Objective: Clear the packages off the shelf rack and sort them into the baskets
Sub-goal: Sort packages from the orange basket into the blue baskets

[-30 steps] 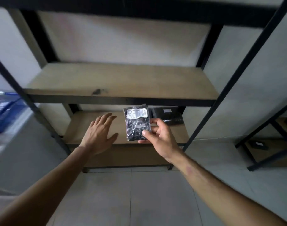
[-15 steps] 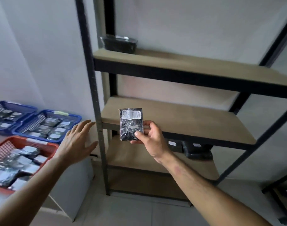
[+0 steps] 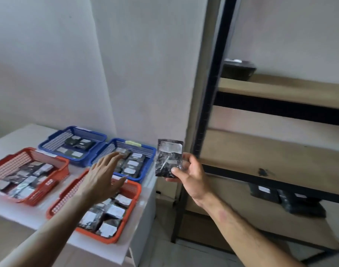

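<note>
- Here, the right hand (image 3: 189, 171) pinched a small black plastic package with a white label (image 3: 169, 158) by its lower right corner, thumb in front and fingers curled behind; the package stood upright in the air, between the baskets and the rack's black metal post (image 3: 213, 105)
- the left hand (image 3: 103, 175) was spread, fingers straight and holding nothing; it hovered over the near orange plastic basket (image 3: 126, 218) and the right blue plastic basket (image 3: 145, 151)
- a second orange basket (image 3: 56, 176) and a second blue basket (image 3: 99, 136) stood further left; all four held black labelled packets and sat on a white table (image 3: 14, 135)
- to the right stood the shelf rack with tan wooden boards (image 3: 270, 151); a dark package (image 3: 239, 71) lay on an upper board and other black packages (image 3: 288, 201) on a lower one
</note>
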